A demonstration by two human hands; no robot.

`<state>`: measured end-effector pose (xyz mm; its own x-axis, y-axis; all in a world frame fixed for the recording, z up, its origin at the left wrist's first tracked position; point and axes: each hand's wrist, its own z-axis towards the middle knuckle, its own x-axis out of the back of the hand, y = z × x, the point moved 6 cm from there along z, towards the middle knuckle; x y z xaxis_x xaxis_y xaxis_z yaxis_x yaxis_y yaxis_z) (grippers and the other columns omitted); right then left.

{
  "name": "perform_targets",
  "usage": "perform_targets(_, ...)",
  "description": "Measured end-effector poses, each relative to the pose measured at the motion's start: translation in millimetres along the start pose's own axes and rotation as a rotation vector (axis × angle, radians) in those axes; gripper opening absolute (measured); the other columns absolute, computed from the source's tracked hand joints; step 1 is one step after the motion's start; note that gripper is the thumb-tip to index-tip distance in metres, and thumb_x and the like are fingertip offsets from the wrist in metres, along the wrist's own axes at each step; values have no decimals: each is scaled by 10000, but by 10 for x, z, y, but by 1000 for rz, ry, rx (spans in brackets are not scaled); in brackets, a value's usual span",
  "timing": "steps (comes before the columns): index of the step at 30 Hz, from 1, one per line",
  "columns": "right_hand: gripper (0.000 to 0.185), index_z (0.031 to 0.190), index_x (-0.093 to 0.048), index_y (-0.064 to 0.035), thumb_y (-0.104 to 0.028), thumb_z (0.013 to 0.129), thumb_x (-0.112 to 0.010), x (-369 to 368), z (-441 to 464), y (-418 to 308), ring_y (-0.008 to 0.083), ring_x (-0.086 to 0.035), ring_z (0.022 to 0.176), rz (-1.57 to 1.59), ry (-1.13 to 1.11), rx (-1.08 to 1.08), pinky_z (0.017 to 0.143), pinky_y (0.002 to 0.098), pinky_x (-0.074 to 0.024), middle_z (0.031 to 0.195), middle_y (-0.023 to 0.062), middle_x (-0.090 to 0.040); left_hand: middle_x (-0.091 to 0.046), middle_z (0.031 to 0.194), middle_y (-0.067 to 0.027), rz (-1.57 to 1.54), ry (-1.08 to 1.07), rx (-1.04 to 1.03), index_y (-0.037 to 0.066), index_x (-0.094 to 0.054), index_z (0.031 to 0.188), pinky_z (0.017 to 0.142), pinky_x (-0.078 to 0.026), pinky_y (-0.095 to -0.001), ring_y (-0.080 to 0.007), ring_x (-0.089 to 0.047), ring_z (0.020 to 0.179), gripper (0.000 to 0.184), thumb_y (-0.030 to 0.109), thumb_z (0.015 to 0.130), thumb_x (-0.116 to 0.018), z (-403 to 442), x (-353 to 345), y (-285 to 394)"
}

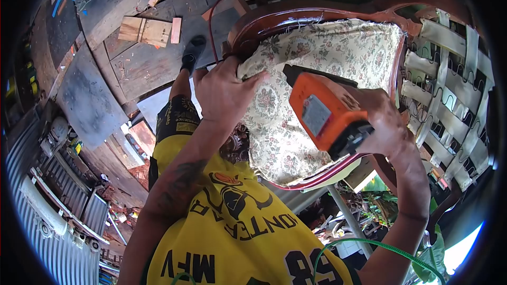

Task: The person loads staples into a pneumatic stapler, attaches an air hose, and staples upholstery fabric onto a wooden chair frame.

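Observation:
A wooden chair frame (311, 8) holds a panel covered in cream floral fabric (327, 47). My left hand (224, 92) grips the fabric's edge at the panel's left corner, beside the frame, with its thumb over the cloth. In my right hand (377, 119) is an orange staple gun (330, 111), held by its handle above the middle of the fabric. The tool's black nose points up and left, toward the left hand. Its body hides part of the fabric. Whether the nose touches the cloth cannot be told.
Woven webbing (449, 84) with wire springs lies at the right. A green hose (391, 250) crosses the lower right. Wood blocks (145, 30) lie on the plank floor at the upper left, near a sandalled foot (194, 50). Corrugated metal (39, 237) stands lower left.

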<state>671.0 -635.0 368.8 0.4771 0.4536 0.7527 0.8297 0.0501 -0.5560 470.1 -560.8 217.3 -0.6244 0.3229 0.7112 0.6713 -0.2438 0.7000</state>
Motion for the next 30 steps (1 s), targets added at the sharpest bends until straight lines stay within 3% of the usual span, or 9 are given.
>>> perform_targets(3,638,1209,-630,-35,-159,627,-860,-113,55,-39,322,-727,790,-120,0,23,766,422,-605,907,136,-710,-714,714,-112,-105,-20,89,86,-643,770,716,-484,-428,-315,-688,650,466,492,710,-864,-6,-57,-78)
perform_targets(6,853,1325,-580,-42,-122,537,-899,-357,12,161,335,-715,952,-150,-169,-184,877,423,-572,1067,136,-723,-712,725,-135,-293,26,95,57,-647,792,633,-530,-416,-328,-706,654,434,395,697,-902,-17,-95,-102)
perform_targets(13,871,1368,-541,-77,-228,587,-896,-470,137,70,290,-718,889,-396,-293,-175,833,424,-576,975,119,-706,-715,756,-164,-382,68,81,27,-667,838,592,-555,-389,-320,-727,672,387,304,716,-909,-41,-128,-125)
perform_targets(15,605,1216,-554,0,-145,673,-777,-428,226,-55,246,-722,660,-538,-174,57,619,387,-592,722,76,-677,-718,765,-170,-439,74,110,20,-668,840,599,-558,-381,-316,-735,691,349,267,739,-893,-31,-134,-110)
perform_targets(22,455,1103,-599,17,-123,690,-731,-422,296,-119,214,-713,626,-607,-127,200,582,367,-580,703,77,-671,-725,781,-175,-465,66,154,10,-686,856,616,-565,-378,-317,-740,708,324,243,743,-881,-24,-124,-114)
perform_targets(24,426,1085,-607,14,-124,700,-725,-437,305,-118,210,-711,625,-596,-146,183,571,371,-577,714,78,-673,-772,928,-161,-453,6,184,-18,-734,990,724,-581,-300,-193,-764,819,322,159,762,-875,-25,-122,-102)
perform_targets(27,447,1098,-602,13,-122,692,-733,-440,306,-134,212,-711,628,-602,-142,204,555,367,-572,723,77,-676,-771,914,-163,-464,13,190,-24,-732,976,710,-580,-301,-195,-764,801,325,157,751,-881,-17,-102,-87)
perform_targets(28,447,1098,-602,13,-122,692,-733,-449,299,-131,212,-711,628,-602,-143,205,555,367,-572,723,77,-676,-771,914,-163,-465,14,191,-24,-732,976,710,-580,-301,-195,-764,801,325,157,751,-881,-18,-110,-96)
perform_targets(30,656,1268,-587,-71,-231,674,-815,-514,258,-15,232,-716,780,-621,-250,43,726,385,-572,832,68,-691,-770,889,-163,-459,25,183,-27,-728,957,687,-578,-301,-198,-763,775,321,156,745,-885,-26,-128,-107)
